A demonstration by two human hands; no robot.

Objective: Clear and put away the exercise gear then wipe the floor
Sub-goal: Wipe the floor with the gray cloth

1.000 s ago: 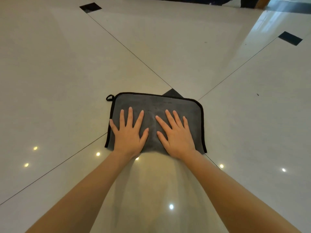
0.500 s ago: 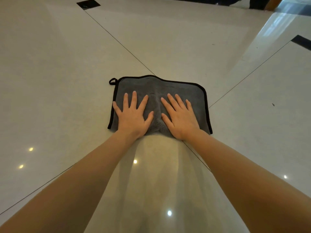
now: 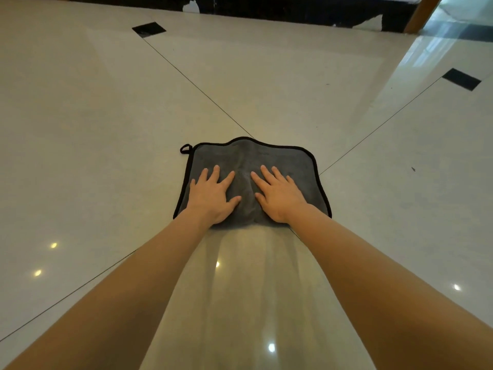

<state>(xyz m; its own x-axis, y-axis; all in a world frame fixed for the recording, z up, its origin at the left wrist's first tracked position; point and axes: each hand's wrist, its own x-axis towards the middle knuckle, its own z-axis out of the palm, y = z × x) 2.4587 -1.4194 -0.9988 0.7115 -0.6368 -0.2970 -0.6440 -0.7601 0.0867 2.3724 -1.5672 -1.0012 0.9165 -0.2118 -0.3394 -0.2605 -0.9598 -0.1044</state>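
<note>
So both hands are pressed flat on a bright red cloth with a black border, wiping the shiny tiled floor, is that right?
Not quite: the cloth is grey, not red, as the head view shows. The rest holds. The left hand and the right hand lie flat on it with fingers spread, it has a black border with a small loop at one corner, and it lies on the shiny tiled floor.

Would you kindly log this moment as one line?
wiping floor | left hand, right hand flat on grey cloth | damp streak behind

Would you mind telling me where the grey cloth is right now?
In the head view the grey cloth lies flat on the tiled floor at centre, under the left hand and right hand.
</note>
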